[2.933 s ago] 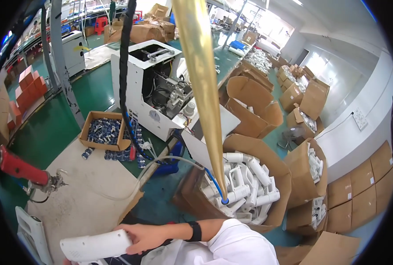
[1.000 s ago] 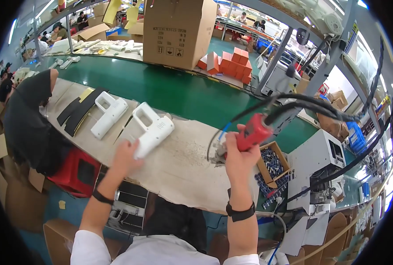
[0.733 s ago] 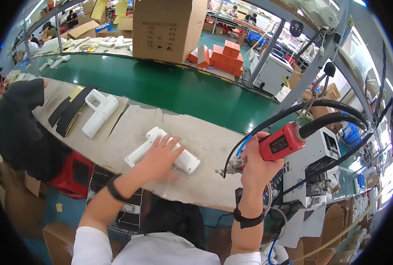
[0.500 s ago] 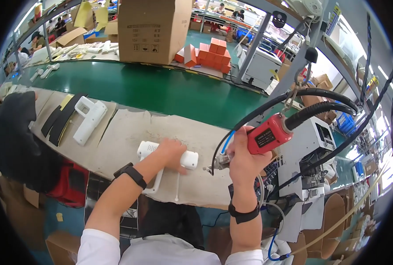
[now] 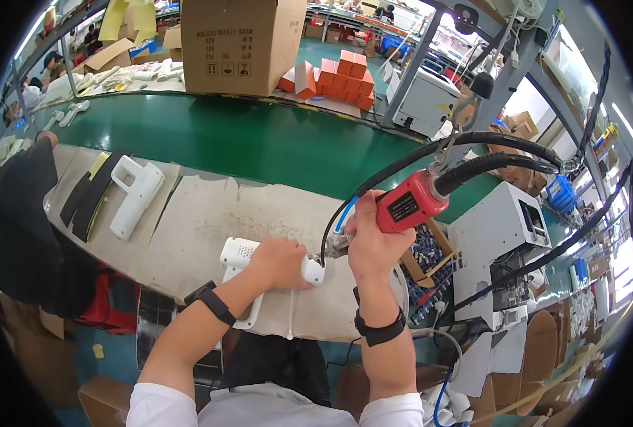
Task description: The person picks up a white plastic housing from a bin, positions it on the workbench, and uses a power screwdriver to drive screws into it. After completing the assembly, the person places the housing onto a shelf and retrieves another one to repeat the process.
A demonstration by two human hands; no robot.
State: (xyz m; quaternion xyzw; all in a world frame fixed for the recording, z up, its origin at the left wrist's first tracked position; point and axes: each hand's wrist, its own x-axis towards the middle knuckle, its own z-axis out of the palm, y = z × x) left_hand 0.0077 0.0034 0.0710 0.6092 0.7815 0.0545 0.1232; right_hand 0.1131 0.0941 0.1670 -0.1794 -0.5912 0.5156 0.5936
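"What is each hand doing?"
"From my end, I see the left hand wrapped over the white housing, which lies on the tan sheet. The right hand grips the red tool, its tip by the housing's right end; I can't tell whether they touch."
"Anything farther left?"
"A second white housing, beside dark strips."

Hand tool red, label black. Device housing white, rows of greyish dots near one end. Wristbands black. Sleeves white. Belt glossy green. Stacked boxes orange.
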